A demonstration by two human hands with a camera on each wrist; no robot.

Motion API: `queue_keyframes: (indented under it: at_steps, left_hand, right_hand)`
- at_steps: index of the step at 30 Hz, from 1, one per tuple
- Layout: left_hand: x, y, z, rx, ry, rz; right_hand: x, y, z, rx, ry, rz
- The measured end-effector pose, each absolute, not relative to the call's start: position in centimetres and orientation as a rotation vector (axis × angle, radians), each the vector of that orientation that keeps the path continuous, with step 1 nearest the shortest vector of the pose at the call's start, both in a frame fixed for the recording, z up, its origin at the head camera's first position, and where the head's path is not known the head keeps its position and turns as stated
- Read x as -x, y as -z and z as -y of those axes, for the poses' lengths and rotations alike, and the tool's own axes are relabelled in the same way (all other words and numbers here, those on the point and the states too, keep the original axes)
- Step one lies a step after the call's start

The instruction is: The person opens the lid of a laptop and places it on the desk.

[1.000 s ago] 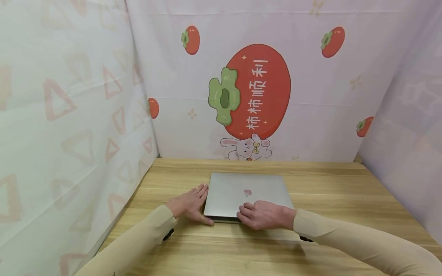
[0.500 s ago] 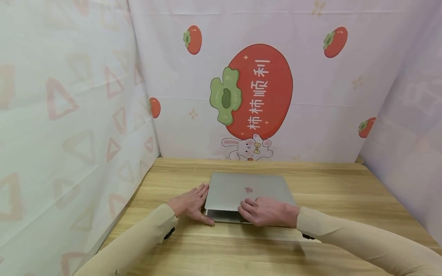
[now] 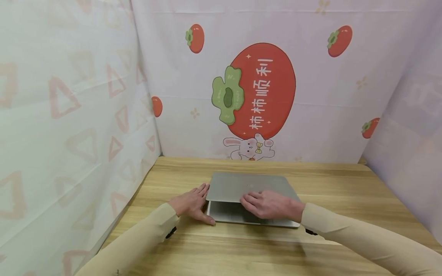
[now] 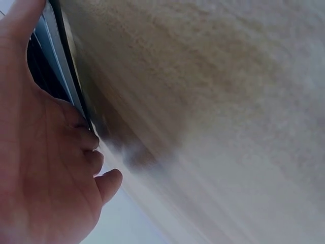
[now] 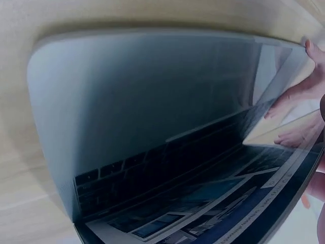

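A silver laptop point(image 3: 226, 187) lies on the wooden table, its lid raised partway from the base. My right hand point(image 3: 269, 205) grips the lid's front edge near the middle with curled fingers. Beside the laptop's left edge, my left hand point(image 3: 191, 206) rests with fingers extended and the thumb at the front corner. The left wrist view shows that hand point(image 4: 48, 147) against the laptop's thin side edge. Under the lid, the right wrist view reveals the dark keyboard point(image 5: 147, 165) and a lit screen point(image 5: 213, 203). The hand there is mostly cut off at the right border.
The wooden table point(image 3: 193, 249) extends around the laptop on all sides. A patterned cloth point(image 3: 317, 126) hangs behind it, printed with persimmons and a rabbit. Another cloth point(image 3: 89, 126) stands close on the left, and a third one point(image 3: 411, 153) on the right.
My right hand has raised the lid's front edge, widening a narrow gap until part of the base shows. The left hand has stayed at the laptop's left side.
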State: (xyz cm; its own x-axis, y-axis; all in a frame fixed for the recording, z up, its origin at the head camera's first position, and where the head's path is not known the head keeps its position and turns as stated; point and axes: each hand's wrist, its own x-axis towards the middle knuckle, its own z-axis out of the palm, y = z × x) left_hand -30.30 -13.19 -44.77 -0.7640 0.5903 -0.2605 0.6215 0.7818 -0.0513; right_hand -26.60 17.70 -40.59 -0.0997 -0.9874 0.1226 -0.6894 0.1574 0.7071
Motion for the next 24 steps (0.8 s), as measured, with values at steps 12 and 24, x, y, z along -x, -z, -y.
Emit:
queue_keyframes:
  at_steps: [12, 24]
  left_hand:
    - [30.4, 44.3, 12.7, -0.966, 0.251, -2.742]
    - [30.8, 44.4, 12.7, -0.974, 0.329, -2.725]
  right_hand:
    - [27.6, 38.1, -17.9, -1.614, 0.603, 1.935]
    - [29.7, 36.8, -17.8, -1.561, 0.237, 2.044]
